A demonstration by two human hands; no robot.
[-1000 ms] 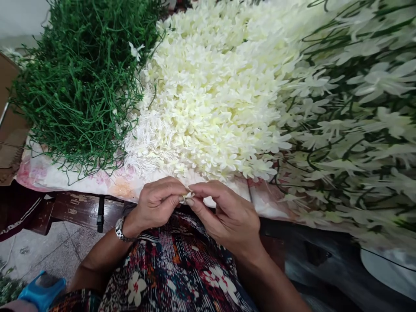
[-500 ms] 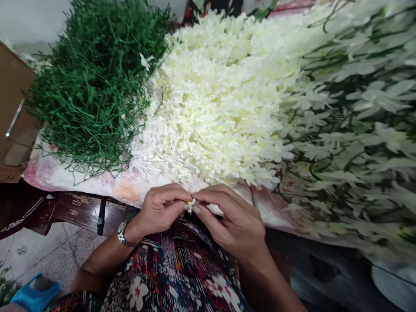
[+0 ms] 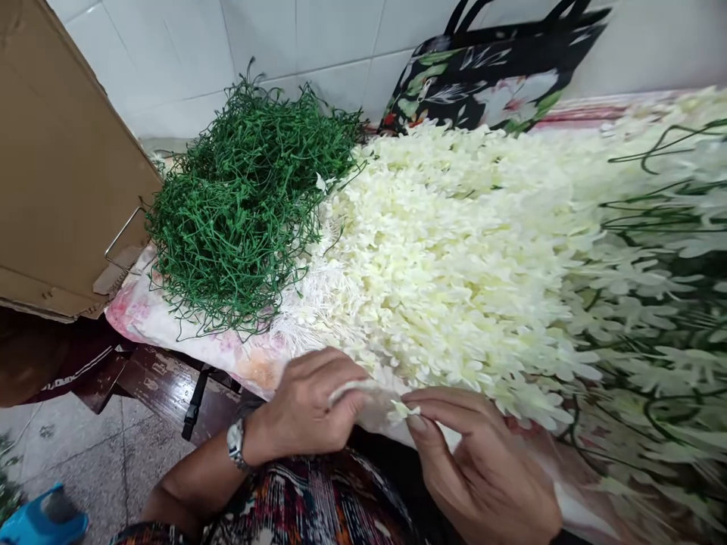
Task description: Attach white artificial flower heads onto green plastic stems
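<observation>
Between the thumb and forefinger of my right hand (image 3: 482, 462) is a small white artificial flower (image 3: 400, 412). Just to its left, my left hand (image 3: 318, 405) is closed with thumb against forefinger; a pale edge shows at the thumb, but I cannot tell what it is. A gap separates the two hands, both at the near edge of the floral cloth (image 3: 221, 344). Beyond them spreads a large heap of cream-white artificial blossoms (image 3: 443, 265), with thin white stamen-like strands (image 3: 318, 303) at its left side. A tangled pile of green plastic stems (image 3: 244, 212) lies further left.
White flowers on dark green stems (image 3: 653, 303) cover the right side. A black floral bag (image 3: 488, 83) leans on the tiled wall. At left stand a cardboard box (image 3: 62, 166) and a wooden bench (image 3: 164, 386). A blue plastic object (image 3: 45, 518) is at the lower left.
My hands have come apart: both were at the small flower, and now only the right holds it. The view has shifted, bringing more of the wall, bag and box into sight.
</observation>
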